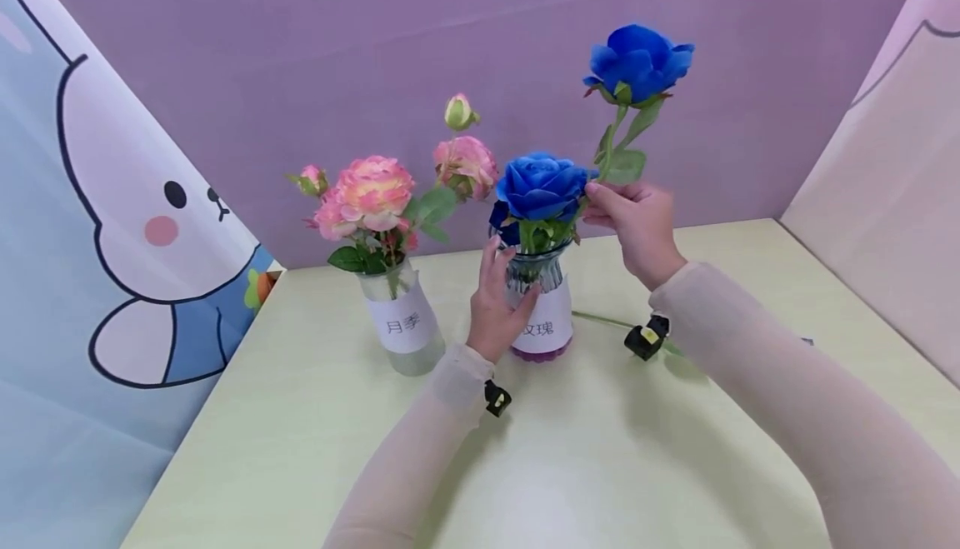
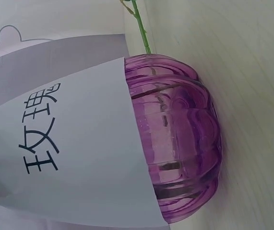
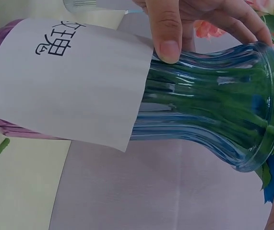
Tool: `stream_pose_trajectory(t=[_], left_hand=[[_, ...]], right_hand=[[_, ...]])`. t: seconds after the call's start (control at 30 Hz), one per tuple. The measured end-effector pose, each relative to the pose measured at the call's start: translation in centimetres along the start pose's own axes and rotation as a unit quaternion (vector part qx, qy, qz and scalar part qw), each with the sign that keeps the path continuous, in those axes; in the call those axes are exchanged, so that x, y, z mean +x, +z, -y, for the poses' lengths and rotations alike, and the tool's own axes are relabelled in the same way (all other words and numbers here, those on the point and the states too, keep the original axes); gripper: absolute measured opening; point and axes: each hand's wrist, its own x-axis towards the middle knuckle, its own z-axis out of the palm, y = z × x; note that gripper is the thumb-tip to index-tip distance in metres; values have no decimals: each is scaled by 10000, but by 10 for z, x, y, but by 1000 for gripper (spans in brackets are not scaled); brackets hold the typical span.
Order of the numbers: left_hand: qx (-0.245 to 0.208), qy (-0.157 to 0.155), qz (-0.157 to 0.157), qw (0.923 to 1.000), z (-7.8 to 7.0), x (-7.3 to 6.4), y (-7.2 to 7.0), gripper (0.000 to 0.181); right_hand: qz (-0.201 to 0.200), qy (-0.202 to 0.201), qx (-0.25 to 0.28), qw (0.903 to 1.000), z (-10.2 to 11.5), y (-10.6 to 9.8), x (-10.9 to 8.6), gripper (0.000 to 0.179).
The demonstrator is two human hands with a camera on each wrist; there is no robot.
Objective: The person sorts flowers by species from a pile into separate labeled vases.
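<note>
My left hand point(image 1: 501, 303) grips the neck of a ribbed glass vase point(image 1: 543, 356), thumb in front and fingers round the far side. The vase is blue at the neck point(image 3: 208, 96) and purple at the base point(image 2: 184, 139), wrapped in a white paper label point(image 2: 84, 148). Blue roses point(image 1: 542, 187) stand in it. Just right of the rim, my right hand point(image 1: 643, 220) pinches the stem of another blue rose point(image 1: 637, 64) between thumb and fingers. That bloom rises above the hand; the lower stem is hidden.
A second vase point(image 1: 420, 357), labelled too, stands to the left with pink flowers point(image 1: 375, 191). On the table point(image 1: 555, 474), a green stem point(image 2: 140, 26) lies behind and right of the purple base, partly under my right arm. A purple backdrop point(image 1: 300, 57) rises behind.
</note>
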Motion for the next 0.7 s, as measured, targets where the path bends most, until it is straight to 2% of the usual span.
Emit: stream_pose_trajectory(t=[0.17,0.27,0.4,0.53,0.7], left_hand=[[-62,89,-67,9999,0,0,1,57],[-126,135,-105,9998,0,-1,2,57],[-83,197,-150,9997,0,-2,3,58],[19,248,-203,9995,0,-1,2,58],[-61,285,-238,9993,3,0,3,58]], right_hand=[[41,-36,-68,10000,-2,1,-2,19],[111,-113,-279,9995,-6,2,-3,18],[162,-38,-965,9952,-12,4,-7,5],[211,133,-1464,9889,-15,5,-10,24],[269,152,-1963,9801,-16,7,-9,24]])
